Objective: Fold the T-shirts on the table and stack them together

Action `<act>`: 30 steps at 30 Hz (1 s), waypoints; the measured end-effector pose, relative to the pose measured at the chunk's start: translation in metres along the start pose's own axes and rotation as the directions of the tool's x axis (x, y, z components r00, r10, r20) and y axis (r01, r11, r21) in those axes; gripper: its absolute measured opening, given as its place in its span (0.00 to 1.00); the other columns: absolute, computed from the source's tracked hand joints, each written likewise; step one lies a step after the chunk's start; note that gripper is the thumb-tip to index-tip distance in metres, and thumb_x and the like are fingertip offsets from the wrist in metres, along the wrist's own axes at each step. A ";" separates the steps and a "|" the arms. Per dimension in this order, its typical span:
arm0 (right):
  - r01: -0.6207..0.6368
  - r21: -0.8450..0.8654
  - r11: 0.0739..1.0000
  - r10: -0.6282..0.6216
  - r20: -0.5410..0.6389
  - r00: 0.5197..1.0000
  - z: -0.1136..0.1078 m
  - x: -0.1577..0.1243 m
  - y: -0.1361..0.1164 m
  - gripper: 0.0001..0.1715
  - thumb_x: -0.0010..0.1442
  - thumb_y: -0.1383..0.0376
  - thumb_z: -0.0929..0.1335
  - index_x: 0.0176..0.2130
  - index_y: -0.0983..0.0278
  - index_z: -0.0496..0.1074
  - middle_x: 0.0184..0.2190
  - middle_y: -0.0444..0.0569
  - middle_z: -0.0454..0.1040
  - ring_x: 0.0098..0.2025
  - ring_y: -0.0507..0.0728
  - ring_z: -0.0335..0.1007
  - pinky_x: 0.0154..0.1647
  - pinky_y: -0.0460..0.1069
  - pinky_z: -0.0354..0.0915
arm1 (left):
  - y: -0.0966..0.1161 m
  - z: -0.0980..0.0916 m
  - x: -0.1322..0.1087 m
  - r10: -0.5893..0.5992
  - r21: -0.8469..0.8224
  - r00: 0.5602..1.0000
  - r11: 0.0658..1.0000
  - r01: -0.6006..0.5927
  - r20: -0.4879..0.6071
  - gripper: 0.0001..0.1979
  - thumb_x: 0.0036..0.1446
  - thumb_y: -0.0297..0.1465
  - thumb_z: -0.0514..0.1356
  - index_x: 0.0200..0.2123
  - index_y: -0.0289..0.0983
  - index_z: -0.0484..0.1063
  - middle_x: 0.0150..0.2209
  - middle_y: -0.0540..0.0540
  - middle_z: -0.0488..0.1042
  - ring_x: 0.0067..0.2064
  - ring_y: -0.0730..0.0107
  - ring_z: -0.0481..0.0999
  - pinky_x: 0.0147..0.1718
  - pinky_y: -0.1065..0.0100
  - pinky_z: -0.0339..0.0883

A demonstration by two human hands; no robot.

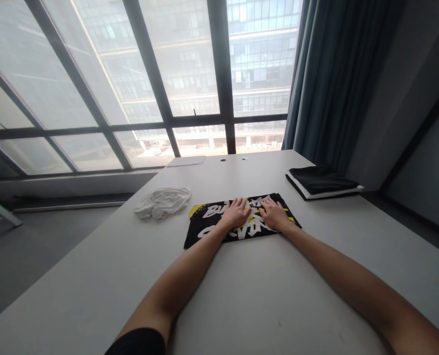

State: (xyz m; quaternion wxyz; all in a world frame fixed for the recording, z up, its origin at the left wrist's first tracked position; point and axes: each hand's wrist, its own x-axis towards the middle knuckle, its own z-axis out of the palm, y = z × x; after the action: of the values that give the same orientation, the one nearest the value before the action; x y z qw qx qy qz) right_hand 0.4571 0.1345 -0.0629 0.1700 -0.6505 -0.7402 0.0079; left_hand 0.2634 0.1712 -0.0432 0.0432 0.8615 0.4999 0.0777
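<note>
Left of the frame's centre, a crumpled white fabric bundle (163, 202) is lying on the smooth white table (249, 291), while at the centre a flat, folded black cloth garment with white-and-yellow lettering (246, 230) is stretching its long axis left to right, right end slightly higher, lettering facing up. The left hand (236, 213), then the right hand (274, 213), are resting on it, fingers extended and gripping nothing; right of centre, a folded black-and-white fabric stack (323, 180) is sitting.
</note>
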 end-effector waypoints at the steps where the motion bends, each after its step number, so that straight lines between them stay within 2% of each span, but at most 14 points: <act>1: -0.001 -0.001 1.000 0.001 0.003 1.000 0.000 0.000 0.000 0.29 0.71 0.56 0.58 0.64 0.64 0.66 0.69 0.58 0.58 0.72 0.64 0.49 0.69 0.65 0.46 | -0.001 0.003 0.001 -0.003 0.002 1.000 1.000 0.003 0.001 0.34 0.70 0.50 0.40 0.71 0.39 0.51 0.73 0.38 0.50 0.73 0.49 0.46 0.68 0.41 0.39; 5: -0.010 0.004 1.000 0.010 -0.001 1.000 -0.002 0.003 -0.004 0.32 0.72 0.54 0.55 0.68 0.64 0.60 0.70 0.59 0.56 0.73 0.64 0.45 0.69 0.68 0.45 | -0.006 0.009 0.001 0.000 0.010 1.000 1.000 0.000 0.005 0.36 0.69 0.52 0.39 0.72 0.39 0.51 0.73 0.39 0.48 0.73 0.50 0.45 0.68 0.41 0.38; 8: 0.048 0.027 0.998 -0.049 0.012 0.999 0.000 0.010 -0.012 0.34 0.73 0.54 0.54 0.70 0.66 0.57 0.71 0.60 0.53 0.73 0.64 0.43 0.70 0.68 0.42 | -0.007 0.010 0.001 -0.001 0.016 1.000 1.000 0.000 0.013 0.35 0.70 0.51 0.40 0.72 0.39 0.50 0.73 0.39 0.47 0.73 0.49 0.45 0.68 0.41 0.39; 11: 0.127 0.034 0.991 -0.129 0.053 0.990 0.005 0.019 -0.022 0.33 0.72 0.58 0.53 0.71 0.67 0.55 0.72 0.58 0.50 0.74 0.63 0.42 0.71 0.67 0.41 | -0.006 0.010 0.000 0.008 0.034 1.000 0.999 -0.008 0.001 0.32 0.71 0.48 0.39 0.72 0.40 0.51 0.73 0.39 0.48 0.73 0.49 0.46 0.68 0.41 0.40; 15: 0.153 0.045 0.987 -0.158 0.146 0.977 0.012 0.029 -0.025 0.35 0.72 0.57 0.53 0.71 0.70 0.53 0.73 0.59 0.48 0.75 0.63 0.39 0.71 0.67 0.40 | -0.007 0.010 -0.001 0.008 0.053 1.000 0.999 -0.008 -0.002 0.30 0.72 0.42 0.39 0.72 0.40 0.52 0.73 0.40 0.49 0.73 0.49 0.47 0.67 0.41 0.42; 20: 0.141 0.000 0.990 -0.139 0.139 0.981 0.007 0.029 0.006 0.37 0.72 0.52 0.53 0.71 0.68 0.54 0.73 0.57 0.48 0.75 0.63 0.39 0.72 0.67 0.38 | -0.007 0.011 0.000 0.002 0.046 1.000 0.999 -0.002 0.010 0.31 0.71 0.44 0.38 0.72 0.39 0.51 0.73 0.40 0.48 0.73 0.49 0.46 0.68 0.41 0.41; 25: -0.009 -0.049 0.999 0.015 0.120 0.993 -0.003 0.027 0.052 0.36 0.72 0.53 0.52 0.71 0.64 0.53 0.73 0.55 0.47 0.75 0.63 0.39 0.71 0.68 0.39 | -0.007 0.011 -0.001 0.012 0.024 1.000 1.000 -0.012 0.001 0.31 0.71 0.45 0.37 0.72 0.39 0.51 0.74 0.40 0.47 0.73 0.48 0.45 0.68 0.41 0.41; 30: -0.075 -0.015 0.997 0.076 0.109 0.991 0.001 0.030 0.066 0.37 0.71 0.53 0.52 0.72 0.65 0.53 0.74 0.56 0.47 0.74 0.64 0.40 0.71 0.68 0.41 | -0.007 0.009 -0.002 0.006 0.008 1.000 1.000 -0.006 0.013 0.31 0.71 0.47 0.37 0.71 0.41 0.52 0.74 0.42 0.47 0.73 0.49 0.45 0.68 0.41 0.41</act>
State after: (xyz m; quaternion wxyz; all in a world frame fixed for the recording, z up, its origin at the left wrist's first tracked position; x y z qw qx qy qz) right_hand 0.5172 0.1734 -0.0718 0.1251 -0.6776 -0.7233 0.0462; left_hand 0.2585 0.1730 -0.0528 0.0428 0.8637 0.4973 0.0705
